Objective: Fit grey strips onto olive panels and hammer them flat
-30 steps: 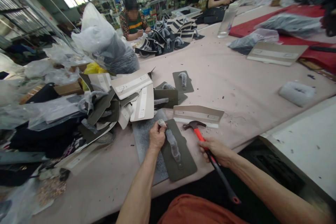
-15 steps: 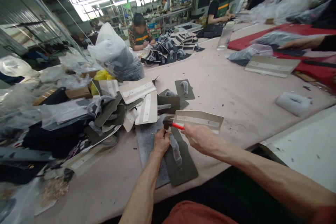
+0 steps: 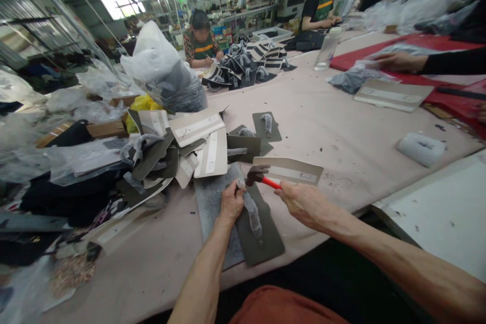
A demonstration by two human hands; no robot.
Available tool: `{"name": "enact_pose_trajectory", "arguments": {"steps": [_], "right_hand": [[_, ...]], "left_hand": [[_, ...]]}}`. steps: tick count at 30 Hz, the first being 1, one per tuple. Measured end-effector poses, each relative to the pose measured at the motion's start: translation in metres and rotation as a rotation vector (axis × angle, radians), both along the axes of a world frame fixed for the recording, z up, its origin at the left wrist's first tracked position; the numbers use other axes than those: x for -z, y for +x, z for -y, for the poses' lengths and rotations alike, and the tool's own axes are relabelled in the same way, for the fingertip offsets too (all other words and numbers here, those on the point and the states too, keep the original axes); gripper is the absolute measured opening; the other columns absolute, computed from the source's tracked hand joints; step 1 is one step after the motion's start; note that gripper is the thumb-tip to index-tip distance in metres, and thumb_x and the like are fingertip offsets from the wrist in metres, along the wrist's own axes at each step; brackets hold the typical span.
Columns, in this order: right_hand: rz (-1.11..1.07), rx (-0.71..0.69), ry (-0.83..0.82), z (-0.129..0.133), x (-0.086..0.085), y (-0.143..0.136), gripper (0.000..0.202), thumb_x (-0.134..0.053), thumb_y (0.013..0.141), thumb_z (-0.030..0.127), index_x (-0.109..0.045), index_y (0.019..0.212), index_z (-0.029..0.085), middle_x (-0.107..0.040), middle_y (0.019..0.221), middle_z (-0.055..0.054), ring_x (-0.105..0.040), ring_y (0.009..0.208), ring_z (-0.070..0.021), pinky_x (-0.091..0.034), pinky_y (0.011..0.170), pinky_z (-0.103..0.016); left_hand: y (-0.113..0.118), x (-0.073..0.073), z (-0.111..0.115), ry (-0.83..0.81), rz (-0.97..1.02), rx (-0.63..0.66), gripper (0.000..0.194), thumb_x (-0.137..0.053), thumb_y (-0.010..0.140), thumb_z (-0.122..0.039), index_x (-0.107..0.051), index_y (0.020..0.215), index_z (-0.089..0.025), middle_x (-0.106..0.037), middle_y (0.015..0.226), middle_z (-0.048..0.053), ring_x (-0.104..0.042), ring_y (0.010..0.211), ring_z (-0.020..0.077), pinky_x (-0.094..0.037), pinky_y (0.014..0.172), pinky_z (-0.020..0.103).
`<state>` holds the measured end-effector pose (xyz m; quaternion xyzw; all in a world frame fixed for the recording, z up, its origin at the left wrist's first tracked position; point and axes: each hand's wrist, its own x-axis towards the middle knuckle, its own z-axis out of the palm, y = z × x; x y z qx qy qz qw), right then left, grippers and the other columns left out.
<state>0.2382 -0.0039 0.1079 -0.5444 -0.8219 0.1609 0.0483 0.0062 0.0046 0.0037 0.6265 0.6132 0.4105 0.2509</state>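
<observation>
Taking the dark green panel (image 3: 269,223) as the middle of the clock, with 12 straight away from us, we have it near our edge of the surface (image 3: 315,106), partly over a speckled grey slab (image 3: 218,212). A plastic-wrapped handle (image 3: 252,215) runs along the panel. At its far end our left hand (image 3: 232,200) has thumb and fingers pinched around a short rod (image 3: 240,183), its round top showing. Our right hand (image 3: 301,203) is closed around the red grip of a hammer (image 3: 255,175), whose blurred head is just beside the rod's top, to the right. We cannot tell whether the rod touches the panel.

Just past the hammer, toward 12 to 1 o'clock, lies a beige panel (image 3: 294,169). A heap of beige and green panels (image 3: 210,154) spreads around 10 to 11 o'clock, and a white roll (image 3: 421,149) lies at 2. Beyond the heap, a big stuffed plastic bag (image 3: 163,68) stands at 11. Farther on, a co-worker's hand (image 3: 402,62) is on a clear bag (image 3: 355,77) between 1 and 2, and a clear bottle (image 3: 325,51) stands near 1. At 12 are striped and dark pieces (image 3: 246,63), with a seated person (image 3: 201,43) behind them, toward 11.
</observation>
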Motion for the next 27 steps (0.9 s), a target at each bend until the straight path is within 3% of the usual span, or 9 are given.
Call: {"name": "enact_pose_trajectory", "arguments": {"steps": [6, 10, 14, 16, 18, 21, 23, 25, 27], "right_hand": [[-0.036, 0.161, -0.264, 0.0, 0.053, 0.037, 0.041, -0.029, 0.102, 0.039, -0.06, 0.087, 0.016, -0.065, 0.078, -0.008, -0.058, 0.069, -0.0178, -0.032, 0.062, -0.029], [0.045, 0.159, -0.252, 0.004, 0.081, 0.048, 0.043, -0.03, 0.102, 0.038, -0.062, 0.086, 0.015, -0.063, 0.076, -0.008, -0.06, 0.068, -0.018, -0.036, 0.063, -0.029], [0.095, 0.146, -0.058, 0.008, 0.068, 0.031, 0.028, -0.043, 0.097, 0.031, -0.06, 0.108, 0.012, -0.061, 0.101, -0.016, -0.061, 0.089, -0.0255, -0.043, 0.073, -0.035], [-0.049, 0.011, 0.093, 0.011, 0.055, 0.008, 0.036, -0.05, 0.092, 0.024, -0.053, 0.126, 0.014, -0.054, 0.121, -0.017, -0.055, 0.108, -0.0282, -0.045, 0.086, -0.039], [-0.203, -0.232, 0.171, 0.015, 0.048, -0.022, 0.048, -0.053, 0.087, 0.016, -0.047, 0.134, 0.02, -0.048, 0.133, -0.013, -0.05, 0.116, -0.0254, -0.044, 0.093, -0.038], [-0.219, -0.473, 0.116, 0.02, 0.056, -0.06, 0.031, -0.049, 0.086, 0.008, -0.058, 0.113, 0.02, -0.055, 0.122, -0.009, -0.052, 0.103, -0.0206, -0.044, 0.087, -0.034], [-0.173, -0.474, 0.096, 0.022, 0.069, -0.073, 0.021, -0.046, 0.086, 0.006, -0.061, 0.097, 0.017, -0.059, 0.108, -0.009, -0.052, 0.095, -0.0205, -0.044, 0.083, -0.034], [-0.195, -0.445, 0.091, 0.022, 0.078, -0.073, 0.022, -0.046, 0.084, 0.004, -0.061, 0.093, 0.016, -0.06, 0.105, -0.009, -0.052, 0.093, -0.0206, -0.044, 0.082, -0.033], [-0.251, -0.445, 0.09, 0.018, 0.077, -0.066, 0.03, -0.044, 0.08, -0.001, -0.061, 0.097, 0.017, -0.06, 0.109, -0.008, -0.053, 0.095, -0.0196, -0.044, 0.083, -0.031]], "left_hand": [[0.0, 0.001, 0.001, 0.031, -0.004, 0.016, 0.016, -0.056, 0.084, -0.019, -0.067, 0.096, -0.021, -0.073, 0.09, 0.005, -0.067, 0.084, 0.0201, -0.048, 0.076, 0.027], [0.0, 0.003, 0.0, 0.014, 0.044, -0.005, 0.017, -0.059, 0.083, -0.02, -0.069, 0.097, -0.021, -0.074, 0.091, 0.005, -0.068, 0.084, 0.0204, -0.049, 0.077, 0.029], [0.002, 0.004, -0.001, 0.001, 0.137, -0.041, 0.018, -0.064, 0.081, -0.026, -0.069, 0.098, -0.021, -0.074, 0.089, 0.004, -0.069, 0.082, 0.0198, -0.051, 0.076, 0.028], [0.003, 0.002, -0.002, -0.007, 0.198, -0.057, 0.023, -0.068, 0.079, -0.03, -0.069, 0.099, -0.02, -0.075, 0.088, 0.003, -0.069, 0.08, 0.0192, -0.052, 0.075, 0.028], [0.003, 0.001, -0.005, -0.023, 0.265, -0.092, 0.027, -0.072, 0.075, -0.034, -0.069, 0.098, -0.019, -0.075, 0.086, 0.003, -0.069, 0.078, 0.0188, -0.053, 0.073, 0.027], [0.001, -0.002, -0.011, -0.067, 0.379, -0.192, 0.025, -0.073, 0.074, -0.039, -0.068, 0.085, -0.017, -0.074, 0.079, 0.004, -0.069, 0.073, 0.0182, -0.054, 0.069, 0.027], [-0.003, -0.002, -0.014, -0.073, 0.533, -0.308, 0.029, -0.067, 0.078, -0.044, -0.065, 0.082, -0.016, -0.073, 0.078, 0.005, -0.069, 0.072, 0.0181, -0.055, 0.069, 0.028], [-0.011, -0.001, -0.013, -0.059, 0.666, -0.397, 0.033, -0.061, 0.082, -0.048, -0.064, 0.085, -0.015, -0.073, 0.081, 0.007, -0.071, 0.074, 0.0184, -0.057, 0.069, 0.03], [-0.02, 0.0, -0.005, -0.055, 0.627, -0.373, 0.035, -0.062, 0.082, -0.049, -0.064, 0.087, -0.014, -0.074, 0.083, 0.008, -0.071, 0.075, 0.0185, -0.057, 0.07, 0.03]]}}
